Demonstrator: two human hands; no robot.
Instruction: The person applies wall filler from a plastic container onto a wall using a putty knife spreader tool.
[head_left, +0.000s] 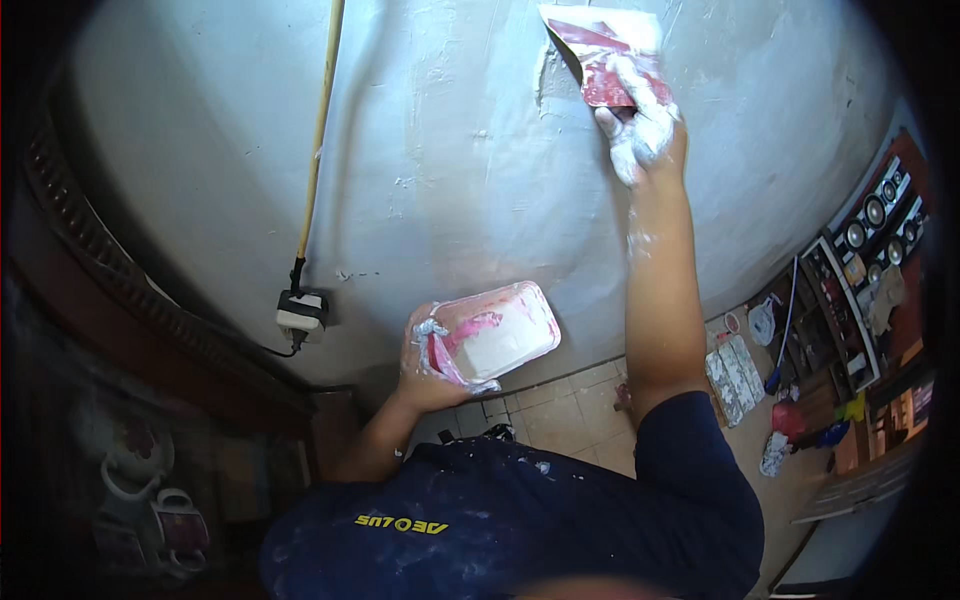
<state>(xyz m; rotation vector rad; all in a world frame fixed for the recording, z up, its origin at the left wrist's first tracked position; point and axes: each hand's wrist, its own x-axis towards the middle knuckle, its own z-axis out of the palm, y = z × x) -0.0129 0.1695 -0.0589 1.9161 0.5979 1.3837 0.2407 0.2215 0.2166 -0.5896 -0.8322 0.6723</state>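
Note:
High on the wall, my right hand (pixel 642 130), coated in white paste, is closed round a flat scraper (pixel 615 50). The scraper is red, smeared with white, and its broad edge lies at the wall beside a ridge of wet filler (pixel 546 78). Lower down, my left hand (pixel 430 360) grips a rectangular plastic tub (pixel 535 345) by its left side. White paste fills part of the tub, and pink streaks show on its inner wall. The fingers of my left hand are smeared too.
The pale wall (pixel 450 150) is in front of me. A yellowish conduit (pixel 322 130) runs down to a socket box with a plug (pixel 301 318). Dark wooden furniture (pixel 160 350) stands left. A paint-spattered board (pixel 735 380) and shelves with speakers (pixel 875 210) are right, above floor tiles (pixel 560 415).

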